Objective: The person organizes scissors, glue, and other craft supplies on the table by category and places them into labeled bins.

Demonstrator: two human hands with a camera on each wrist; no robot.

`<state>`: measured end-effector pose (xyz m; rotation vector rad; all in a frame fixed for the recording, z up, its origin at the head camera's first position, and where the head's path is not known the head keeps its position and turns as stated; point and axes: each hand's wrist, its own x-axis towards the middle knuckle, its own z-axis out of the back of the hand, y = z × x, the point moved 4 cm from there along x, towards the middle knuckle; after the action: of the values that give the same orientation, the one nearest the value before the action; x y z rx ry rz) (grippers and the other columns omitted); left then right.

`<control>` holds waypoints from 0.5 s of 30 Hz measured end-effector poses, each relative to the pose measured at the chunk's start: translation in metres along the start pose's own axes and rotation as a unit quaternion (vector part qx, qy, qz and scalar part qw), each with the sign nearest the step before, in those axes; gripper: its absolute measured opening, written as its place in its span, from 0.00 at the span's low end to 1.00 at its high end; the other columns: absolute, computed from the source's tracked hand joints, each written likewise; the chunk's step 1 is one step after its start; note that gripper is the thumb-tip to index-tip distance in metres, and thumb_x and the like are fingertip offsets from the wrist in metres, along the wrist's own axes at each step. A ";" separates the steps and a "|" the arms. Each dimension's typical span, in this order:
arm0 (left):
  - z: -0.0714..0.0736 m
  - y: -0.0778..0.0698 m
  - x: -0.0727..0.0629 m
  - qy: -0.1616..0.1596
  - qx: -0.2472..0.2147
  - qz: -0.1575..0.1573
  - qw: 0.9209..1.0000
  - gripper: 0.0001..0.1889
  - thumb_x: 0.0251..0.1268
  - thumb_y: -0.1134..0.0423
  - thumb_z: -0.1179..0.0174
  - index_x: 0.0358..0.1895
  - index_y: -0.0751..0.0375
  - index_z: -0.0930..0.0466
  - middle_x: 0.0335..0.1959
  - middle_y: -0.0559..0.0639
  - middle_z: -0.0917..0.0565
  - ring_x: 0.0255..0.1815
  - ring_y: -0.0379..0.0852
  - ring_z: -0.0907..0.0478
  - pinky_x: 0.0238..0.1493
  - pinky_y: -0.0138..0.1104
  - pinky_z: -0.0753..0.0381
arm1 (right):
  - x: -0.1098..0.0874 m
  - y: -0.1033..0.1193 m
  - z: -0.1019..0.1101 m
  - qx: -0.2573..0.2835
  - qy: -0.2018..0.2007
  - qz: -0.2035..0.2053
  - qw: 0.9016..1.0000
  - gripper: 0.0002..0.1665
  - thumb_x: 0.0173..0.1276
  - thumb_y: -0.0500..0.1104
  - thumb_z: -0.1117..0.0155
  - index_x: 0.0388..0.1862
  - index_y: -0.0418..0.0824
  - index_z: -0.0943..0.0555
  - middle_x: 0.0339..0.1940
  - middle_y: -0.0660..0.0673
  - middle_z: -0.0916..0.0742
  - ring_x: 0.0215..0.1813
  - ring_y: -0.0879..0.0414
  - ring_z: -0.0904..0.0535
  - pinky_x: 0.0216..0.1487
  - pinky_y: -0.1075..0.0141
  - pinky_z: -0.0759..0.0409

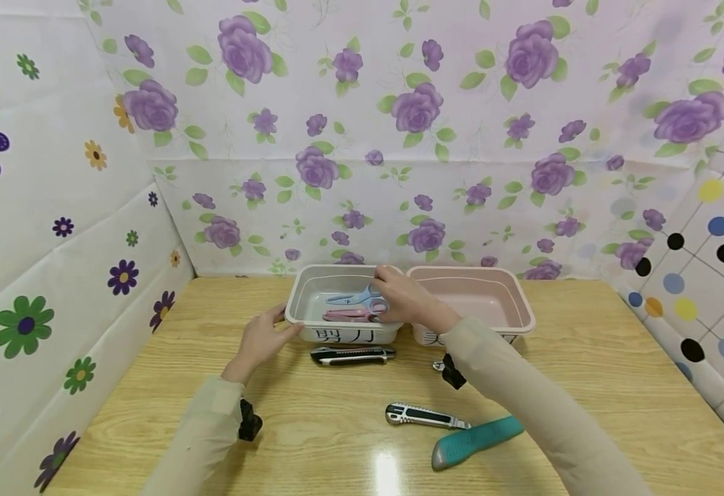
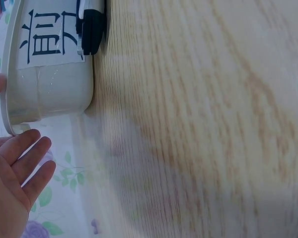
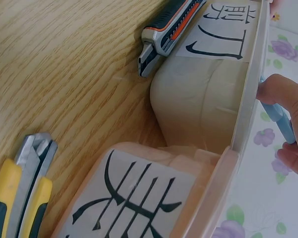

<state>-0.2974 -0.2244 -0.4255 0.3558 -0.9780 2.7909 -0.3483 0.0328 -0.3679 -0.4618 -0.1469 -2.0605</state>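
My right hand (image 1: pixel 406 297) reaches over the grey-white basket (image 1: pixel 292 303) and pinches the handle of light blue scissors (image 1: pixel 352 299) between thumb and fingers. In the right wrist view, the blue handle (image 3: pixel 274 112) shows between the fingertips, above the rim. Pink scissors (image 1: pixel 348 314) lie in the same basket, just in front of the blue pair. My left hand (image 1: pixel 265 341) is at the basket's front left corner, thumb at the front rim and the other fingers along the left side. Those fingers (image 2: pixel 34 161) look extended in the left wrist view.
A pink basket (image 1: pixel 525 310) stands right of the grey-white one. A black and silver utility knife (image 1: pixel 352 355) lies before the labelled front. Nearer are a silver utility knife (image 1: pixel 423 416) and a teal-handled tool (image 1: pixel 476 442). A yellow-and-black cutter (image 3: pixel 25 191) lies by the pink basket.
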 end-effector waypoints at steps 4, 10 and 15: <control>-0.001 0.001 0.000 0.001 -0.003 0.001 1.000 0.34 0.56 0.47 0.40 0.61 0.68 0.32 0.50 0.60 0.21 0.52 0.60 0.25 0.50 0.55 0.30 | 0.003 0.001 -0.003 0.005 0.005 0.000 1.000 0.27 0.41 0.46 0.26 0.38 0.33 0.23 0.32 0.46 0.31 0.33 0.55 0.36 0.34 0.64 0.32; -0.001 0.003 0.001 0.003 -0.003 0.009 1.000 0.34 0.56 0.47 0.40 0.61 0.67 0.33 0.50 0.60 0.21 0.53 0.60 0.26 0.51 0.55 0.30 | 0.006 0.004 -0.005 0.011 0.024 -0.005 1.000 0.26 0.44 0.45 0.28 0.41 0.32 0.22 0.34 0.45 0.29 0.34 0.55 0.34 0.36 0.65 0.30; -0.001 0.002 0.001 0.005 -0.009 0.011 1.000 0.34 0.56 0.48 0.40 0.61 0.67 0.33 0.50 0.59 0.21 0.53 0.59 0.25 0.51 0.54 0.30 | 0.007 0.003 -0.008 0.027 0.022 -0.015 0.999 0.25 0.44 0.44 0.29 0.40 0.31 0.22 0.34 0.46 0.29 0.33 0.56 0.34 0.35 0.66 0.30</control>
<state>-0.2988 -0.2255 -0.4277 0.3287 -1.0111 2.7987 -0.3507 0.0236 -0.3726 -0.3830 -0.1833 -2.0897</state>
